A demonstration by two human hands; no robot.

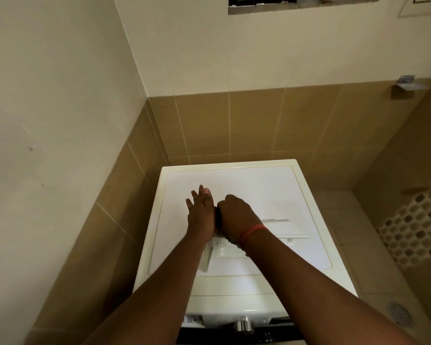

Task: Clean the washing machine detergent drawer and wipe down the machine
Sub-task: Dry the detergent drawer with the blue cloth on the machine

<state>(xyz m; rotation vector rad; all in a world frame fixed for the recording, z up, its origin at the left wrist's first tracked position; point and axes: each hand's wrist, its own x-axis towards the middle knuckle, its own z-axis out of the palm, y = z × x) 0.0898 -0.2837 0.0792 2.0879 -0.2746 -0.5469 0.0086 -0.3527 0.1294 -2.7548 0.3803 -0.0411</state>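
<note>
A: What does the head camera show?

B: A white washing machine [241, 185] in a corner with brown tiles. The detergent drawer [281, 230] is out of its slot. It lies on top of the machine, partly under the arms.

A: What are the hands doing?

B: The left hand [201, 212] has straight fingers and holds nothing I can see. The right hand [235, 215] is curled tight around something small and dark. I cannot tell what it is. The hands touch each other just above the drawer.

A: How will the drawer feel?

B: I think it is light, hard plastic. It may be slippery if it is wet or soapy. I would hold it by its long sides or the front handle, not the thin walls inside.
</note>
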